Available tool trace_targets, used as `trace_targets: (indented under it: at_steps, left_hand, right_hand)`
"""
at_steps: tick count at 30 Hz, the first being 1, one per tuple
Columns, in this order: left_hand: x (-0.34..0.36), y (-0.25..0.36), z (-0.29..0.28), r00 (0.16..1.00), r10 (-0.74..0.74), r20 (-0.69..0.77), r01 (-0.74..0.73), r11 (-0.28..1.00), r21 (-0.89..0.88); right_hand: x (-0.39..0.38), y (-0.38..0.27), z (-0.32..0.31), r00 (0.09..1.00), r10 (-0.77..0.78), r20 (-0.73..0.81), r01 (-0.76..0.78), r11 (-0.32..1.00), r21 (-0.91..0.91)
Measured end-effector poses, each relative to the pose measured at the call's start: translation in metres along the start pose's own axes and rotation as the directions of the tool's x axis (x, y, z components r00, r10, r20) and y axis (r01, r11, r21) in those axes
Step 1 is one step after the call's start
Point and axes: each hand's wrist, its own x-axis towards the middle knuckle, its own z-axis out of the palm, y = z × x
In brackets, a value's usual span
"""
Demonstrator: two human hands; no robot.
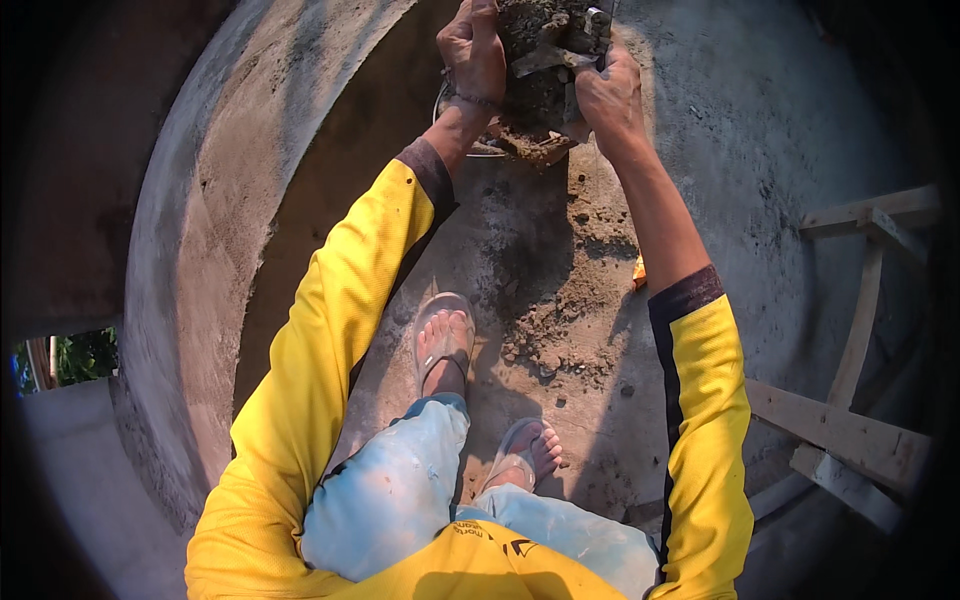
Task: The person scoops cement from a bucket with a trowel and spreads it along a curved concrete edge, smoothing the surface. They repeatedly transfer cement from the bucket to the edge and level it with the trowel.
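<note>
My two hands are raised together at the top, either side of a clump of wet grey-brown mortar (535, 105). My left hand (475, 55), wearing a dark bracelet, is closed at the left edge of a mortar-covered flat piece whose outline is mostly hidden. On the other side, my right hand (610, 95) is closed round what looks like a trowel (550, 60), its metal smeared with mortar. Behind and below the clump, part of a round pale rim (485, 152) shows, perhaps a bucket's.
Crumbs of fallen mortar (560, 340) lie on the concrete floor (500, 230) ahead of my sandalled feet (443, 345). A curved plastered wall (235, 190) rises at left. Wooden planks (840, 430) form a frame at right. A small orange scrap (639, 271) lies near my right forearm.
</note>
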Motion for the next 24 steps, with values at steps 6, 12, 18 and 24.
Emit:
trace_targets:
  at_steps: [6,12,18,24]
  left_hand:
    - [-0.020,-0.055,-0.043,0.958,-0.288,0.002,0.264,0.881,0.393]
    - [-0.053,-0.073,-0.061,0.953,-0.289,0.089,0.183,0.786,0.591]
    - [-0.070,-0.048,-0.056,0.814,-0.529,0.241,0.151,0.592,0.792]
    - [-0.143,-0.005,-0.075,0.976,-0.012,0.216,-0.125,0.785,0.607]
  right_hand:
    - [0.024,-0.003,0.005,0.985,-0.171,-0.017,0.147,0.893,-0.426]
    - [0.016,-0.017,-0.013,0.973,-0.223,-0.058,0.147,0.792,-0.593]
    - [-0.030,0.046,-0.127,0.974,-0.227,-0.015,0.128,0.600,-0.790]
    - [-0.126,0.196,-0.270,0.961,0.137,0.239,0.189,0.303,-0.934]
